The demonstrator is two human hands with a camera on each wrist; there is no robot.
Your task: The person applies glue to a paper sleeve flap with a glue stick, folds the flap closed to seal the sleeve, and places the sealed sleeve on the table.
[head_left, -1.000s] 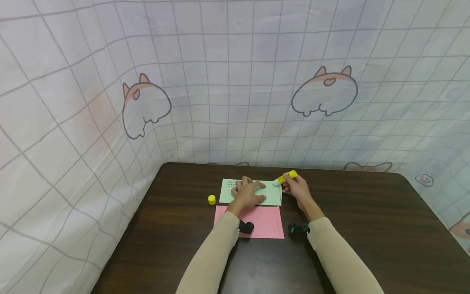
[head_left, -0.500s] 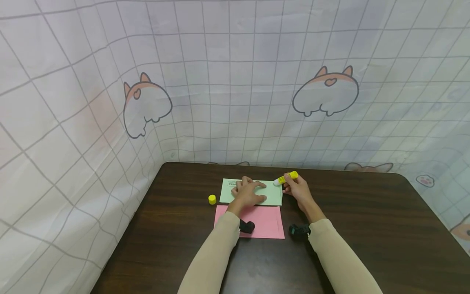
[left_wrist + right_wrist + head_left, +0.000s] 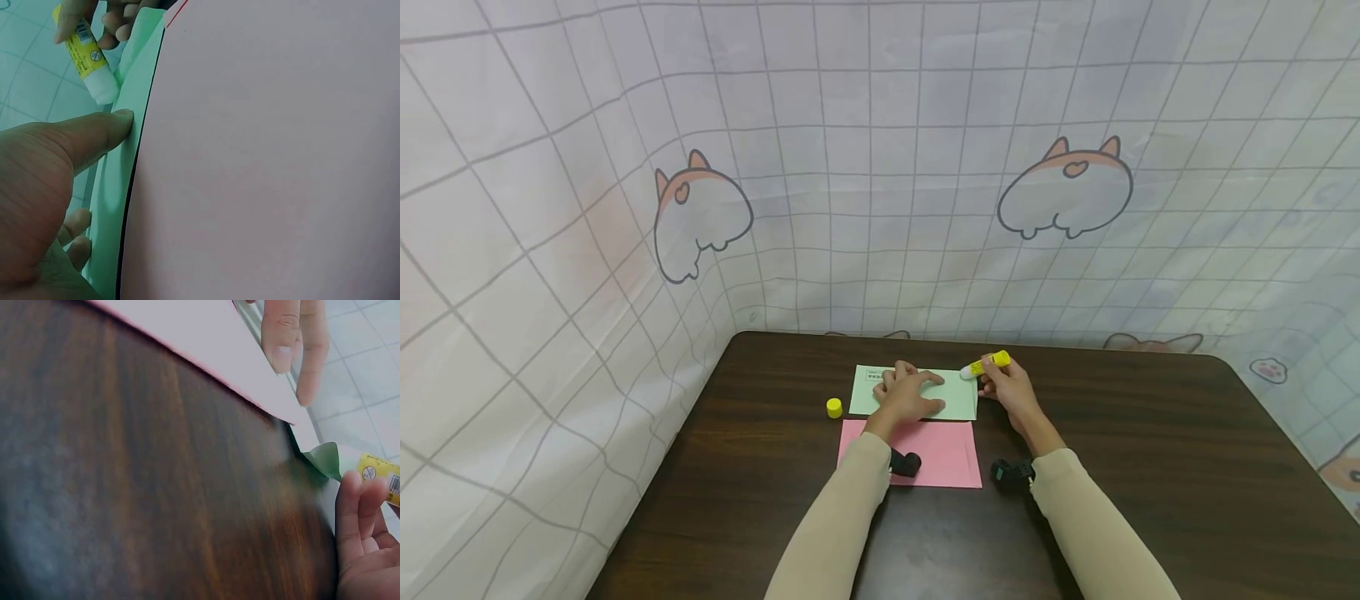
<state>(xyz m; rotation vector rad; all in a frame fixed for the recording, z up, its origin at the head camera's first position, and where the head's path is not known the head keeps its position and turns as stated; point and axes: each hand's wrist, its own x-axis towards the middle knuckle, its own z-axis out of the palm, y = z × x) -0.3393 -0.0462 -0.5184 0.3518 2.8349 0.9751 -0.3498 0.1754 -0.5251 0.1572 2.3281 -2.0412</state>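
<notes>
A pale green envelope (image 3: 958, 402) lies across the far part of the table, with small dark print near its upper left corner. My left hand (image 3: 904, 398) rests on it, fingers spread and thumb toward the right. At the envelope's right end, my right hand (image 3: 1011, 395) grips a yellow glue stick (image 3: 976, 368) whose white end points left. The right wrist view shows a raised green flap (image 3: 324, 459) beside that white end (image 3: 349, 459); whether the glue tip touches the paper is hidden. Below the green envelope lies a pink envelope (image 3: 942, 457), partly covered by my left forearm.
The yellow glue stick cap (image 3: 834, 407) stands on the dark wooden table (image 3: 737, 500), left of the envelopes. A white gridded curtain (image 3: 880, 167) hangs behind the table's far edge and along the left side.
Both hands stay nearly where they were. The glue stick shifts at most very slightly to the right along with a small drift of the whole head view.
</notes>
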